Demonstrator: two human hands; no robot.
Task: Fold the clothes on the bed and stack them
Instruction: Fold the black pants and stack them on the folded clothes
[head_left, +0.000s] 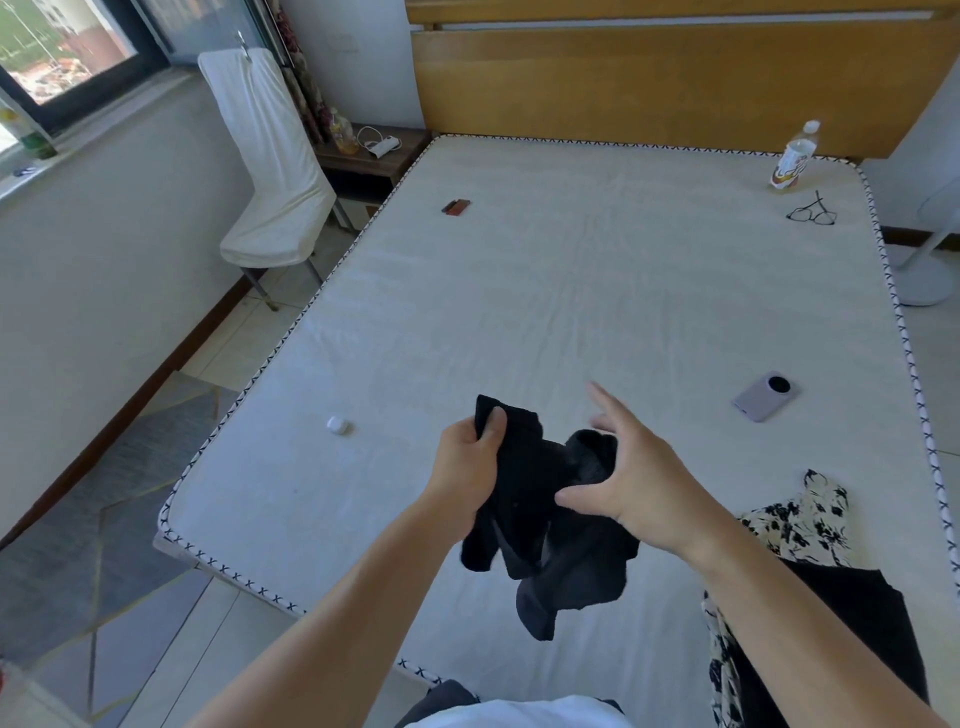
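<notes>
Between our hands, above the bed (571, 291), hangs a black garment (540, 519). Our left hand (467, 462) is closed around its upper corner; our right hand (631, 478) has spread fingers, thumb touching the cloth. Right of the right hand lie a floral garment (800, 519) and, farther off, a phone (766, 396).

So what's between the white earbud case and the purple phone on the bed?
Head view: the left hand and right hand holding the black garment.

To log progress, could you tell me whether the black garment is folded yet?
Not folded: black fabric garment hangs bunched from left hand.
</notes>
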